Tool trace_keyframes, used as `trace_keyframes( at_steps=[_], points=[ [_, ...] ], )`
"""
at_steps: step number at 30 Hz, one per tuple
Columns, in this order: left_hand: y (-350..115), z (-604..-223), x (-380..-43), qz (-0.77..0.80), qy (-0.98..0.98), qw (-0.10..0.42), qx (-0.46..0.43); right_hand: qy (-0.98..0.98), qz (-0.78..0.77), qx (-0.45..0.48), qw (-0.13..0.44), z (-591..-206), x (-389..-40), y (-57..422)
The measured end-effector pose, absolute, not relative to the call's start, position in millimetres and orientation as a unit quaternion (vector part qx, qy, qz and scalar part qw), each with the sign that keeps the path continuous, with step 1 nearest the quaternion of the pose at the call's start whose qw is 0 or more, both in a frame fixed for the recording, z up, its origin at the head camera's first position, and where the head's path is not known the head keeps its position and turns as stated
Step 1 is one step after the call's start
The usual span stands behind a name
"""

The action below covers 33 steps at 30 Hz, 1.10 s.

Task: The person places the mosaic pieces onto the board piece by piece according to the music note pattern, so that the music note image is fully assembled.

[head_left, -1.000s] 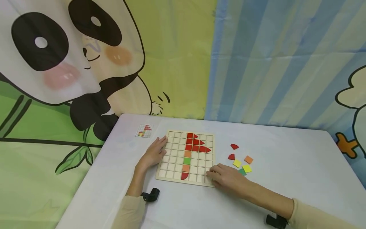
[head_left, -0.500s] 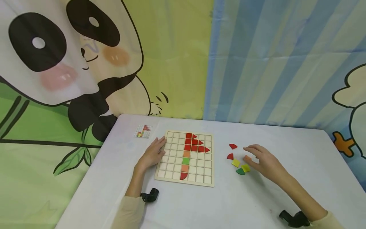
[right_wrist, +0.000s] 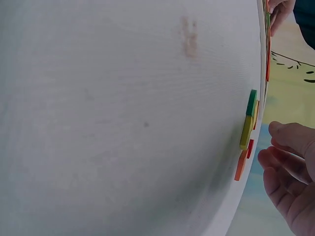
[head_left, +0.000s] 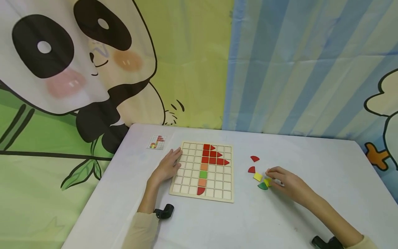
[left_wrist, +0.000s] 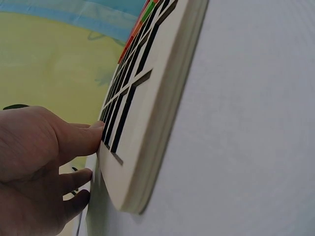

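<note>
My left hand lies along the left edge of a pale wooden grid board, its fingers fairly straight and touching the edge. Red, orange and green tiles fill some of the board's cells. To the right of the board my right hand hovers over loose tiles, thumb and fingers apart and holding nothing. An orange tile lies on the table near its fingers, hidden by the hand in the head view. Beside it are a yellow square tile, another yellow tile and a green quarter-round tile.
Two red quarter-round tiles lie further back, right of the board. A small pattern card lies behind the left hand, on the white table. A panda-printed curtain hangs behind the table.
My right hand has left the board's lower right corner, swung right to the loose tiles and come closer to the orange one. The left hand stays at the board's edge.
</note>
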<state>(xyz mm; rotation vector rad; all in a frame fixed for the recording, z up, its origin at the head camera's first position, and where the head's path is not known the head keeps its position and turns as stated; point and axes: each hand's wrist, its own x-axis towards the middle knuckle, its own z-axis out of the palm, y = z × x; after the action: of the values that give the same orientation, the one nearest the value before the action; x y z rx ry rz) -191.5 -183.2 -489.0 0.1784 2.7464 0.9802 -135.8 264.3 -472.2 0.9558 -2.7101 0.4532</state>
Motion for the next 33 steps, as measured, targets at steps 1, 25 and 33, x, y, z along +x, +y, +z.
trace_keyframes(
  at_steps=[1,25,33],
  points=[
    [-183,-489,-192,0.335,0.934,0.11,0.061,-0.924,0.158,0.329,0.112,-473,-136,265],
    [-184,-490,-193,0.337,0.933,0.113,0.058,-0.92,0.16,0.349,0.077,-478,-139,269],
    [-182,-488,-192,0.335,0.933,0.113,0.059,-0.916,0.222,0.325,0.074,-443,-145,264]
  ],
)
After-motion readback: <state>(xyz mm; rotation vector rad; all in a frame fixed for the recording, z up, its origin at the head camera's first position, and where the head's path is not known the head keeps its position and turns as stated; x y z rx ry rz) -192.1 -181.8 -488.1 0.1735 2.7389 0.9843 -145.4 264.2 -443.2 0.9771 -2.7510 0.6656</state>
